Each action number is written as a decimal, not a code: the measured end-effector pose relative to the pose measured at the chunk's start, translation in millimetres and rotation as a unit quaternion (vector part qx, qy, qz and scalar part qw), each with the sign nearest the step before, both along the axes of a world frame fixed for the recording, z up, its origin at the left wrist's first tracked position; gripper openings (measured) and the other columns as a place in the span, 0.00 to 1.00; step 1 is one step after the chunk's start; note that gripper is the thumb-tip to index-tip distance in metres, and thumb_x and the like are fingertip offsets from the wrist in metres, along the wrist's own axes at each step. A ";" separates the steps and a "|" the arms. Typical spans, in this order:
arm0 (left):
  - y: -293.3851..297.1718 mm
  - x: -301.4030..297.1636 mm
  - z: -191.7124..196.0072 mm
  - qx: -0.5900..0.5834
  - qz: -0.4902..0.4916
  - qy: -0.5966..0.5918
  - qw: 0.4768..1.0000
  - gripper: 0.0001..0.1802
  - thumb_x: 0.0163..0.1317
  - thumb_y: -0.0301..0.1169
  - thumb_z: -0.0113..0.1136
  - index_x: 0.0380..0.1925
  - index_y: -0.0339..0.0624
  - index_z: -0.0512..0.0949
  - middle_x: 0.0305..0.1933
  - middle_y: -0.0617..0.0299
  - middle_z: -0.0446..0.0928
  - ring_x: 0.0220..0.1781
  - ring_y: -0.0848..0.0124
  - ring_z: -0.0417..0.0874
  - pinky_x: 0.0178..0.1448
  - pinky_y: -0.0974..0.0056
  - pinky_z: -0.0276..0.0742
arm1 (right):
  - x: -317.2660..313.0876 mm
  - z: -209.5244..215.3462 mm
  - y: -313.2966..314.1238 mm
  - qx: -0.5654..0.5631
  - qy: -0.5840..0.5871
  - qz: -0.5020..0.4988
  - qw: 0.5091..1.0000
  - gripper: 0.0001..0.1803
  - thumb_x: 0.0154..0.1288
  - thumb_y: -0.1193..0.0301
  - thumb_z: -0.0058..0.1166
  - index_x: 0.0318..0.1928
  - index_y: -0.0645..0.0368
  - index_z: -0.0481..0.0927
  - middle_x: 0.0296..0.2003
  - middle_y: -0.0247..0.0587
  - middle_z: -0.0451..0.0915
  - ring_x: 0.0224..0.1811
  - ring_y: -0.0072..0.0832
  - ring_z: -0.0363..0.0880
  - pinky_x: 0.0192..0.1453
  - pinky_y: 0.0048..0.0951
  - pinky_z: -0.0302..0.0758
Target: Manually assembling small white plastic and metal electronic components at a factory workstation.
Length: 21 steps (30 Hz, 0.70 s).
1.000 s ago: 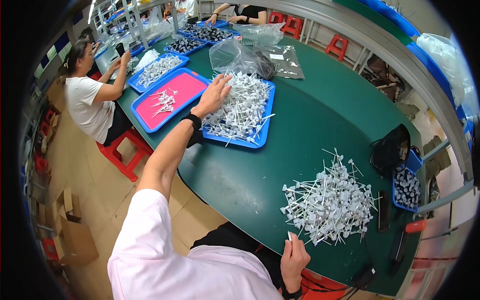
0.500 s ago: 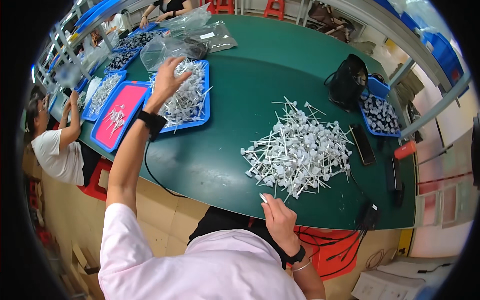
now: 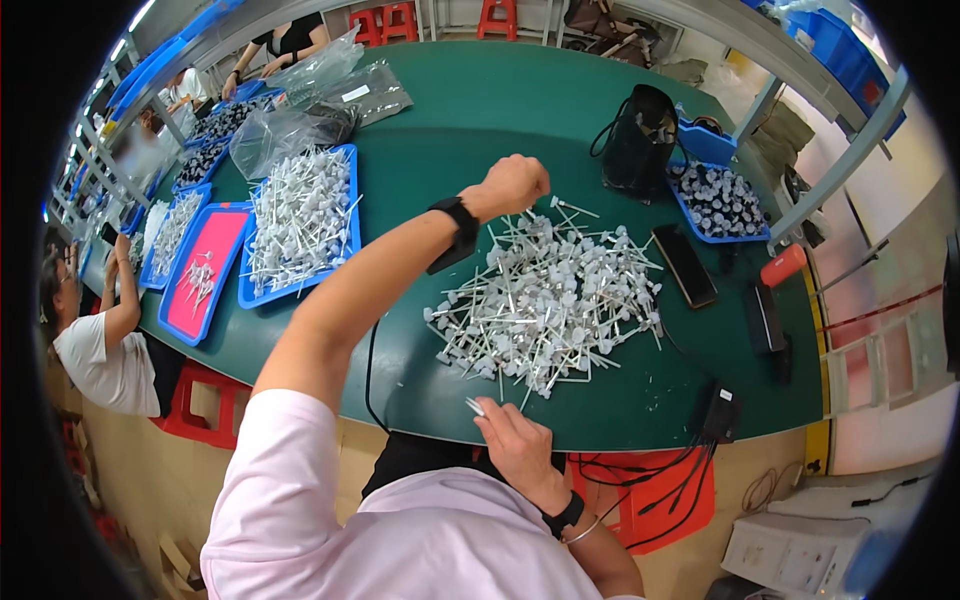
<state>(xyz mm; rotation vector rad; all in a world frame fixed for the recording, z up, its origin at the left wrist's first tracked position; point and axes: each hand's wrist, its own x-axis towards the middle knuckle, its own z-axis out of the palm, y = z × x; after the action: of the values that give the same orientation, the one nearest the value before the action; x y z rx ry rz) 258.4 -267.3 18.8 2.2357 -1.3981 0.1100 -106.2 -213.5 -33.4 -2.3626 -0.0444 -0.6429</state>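
Observation:
A loose heap of small parts with thin pale stems and whitish heads (image 3: 550, 305) lies on the green table in front of me. My left hand (image 3: 514, 186) is at the heap's far left edge, its fingers curled downward; what they pinch is hidden. By the table's front edge, my right hand (image 3: 522, 447) is closed with a small white pointed piece (image 3: 475, 407) sticking out between thumb and fingers. To the left, a blue tray (image 3: 352, 232) is filled with the same kind of stemmed parts.
A pink-lined blue tray (image 3: 183, 318) holds a few parts. On the right are a phone (image 3: 685, 266), a black bag (image 3: 638, 145), a tray of dark-and-white parts (image 3: 718, 203), an orange cylinder (image 3: 782, 265) and cables (image 3: 668, 480). A person in white (image 3: 110, 350) sits at left.
My left hand has moved right from above the filled blue tray to the heap's far edge, its fingers now curled. My right hand stays near the table edge with the white piece.

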 end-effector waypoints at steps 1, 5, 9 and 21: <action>-11.8 1.1 -0.5 0.019 0.015 -0.024 0.999 0.15 0.50 0.22 0.57 0.39 0.44 0.85 0.35 0.51 0.85 0.40 0.53 0.86 0.47 0.54 0.81 | 1.3 0.9 -0.8 -0.002 0.009 0.000 1.000 0.15 0.63 0.71 0.61 0.51 0.56 0.79 0.26 0.41 0.75 0.22 0.40 0.77 0.24 0.37 0.72; -39.8 20.1 -33.7 0.090 -0.075 -0.007 0.993 0.26 0.45 0.19 0.59 0.44 0.60 0.85 0.50 0.51 0.79 0.56 0.50 0.79 0.56 0.52 0.77 | -0.8 -0.7 3.1 -0.007 0.009 -0.004 1.000 0.14 0.63 0.72 0.60 0.49 0.56 0.81 0.27 0.40 0.76 0.22 0.37 0.77 0.25 0.34 0.73; -60.1 33.1 -61.8 0.097 -0.099 0.037 0.990 0.17 0.44 0.21 0.60 0.34 0.53 0.85 0.40 0.53 0.81 0.50 0.52 0.81 0.51 0.52 0.78 | -2.7 0.6 3.6 -0.010 0.049 0.003 0.999 0.13 0.64 0.73 0.59 0.50 0.56 0.81 0.27 0.40 0.76 0.23 0.38 0.77 0.27 0.35 0.73; -25.1 -9.9 9.1 -0.115 -0.016 -0.012 0.993 0.09 0.48 0.26 0.65 0.31 0.47 0.86 0.33 0.54 0.85 0.39 0.54 0.86 0.45 0.55 0.82 | -2.8 -0.6 4.0 -0.018 0.042 0.011 0.999 0.13 0.68 0.71 0.56 0.51 0.57 0.80 0.28 0.42 0.77 0.25 0.42 0.78 0.28 0.38 0.74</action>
<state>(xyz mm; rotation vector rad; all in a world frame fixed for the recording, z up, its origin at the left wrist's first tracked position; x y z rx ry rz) 248.5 -292.4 27.9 2.0281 -1.3606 0.2740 -109.0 -209.6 -34.1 -2.4174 -0.0450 -0.5367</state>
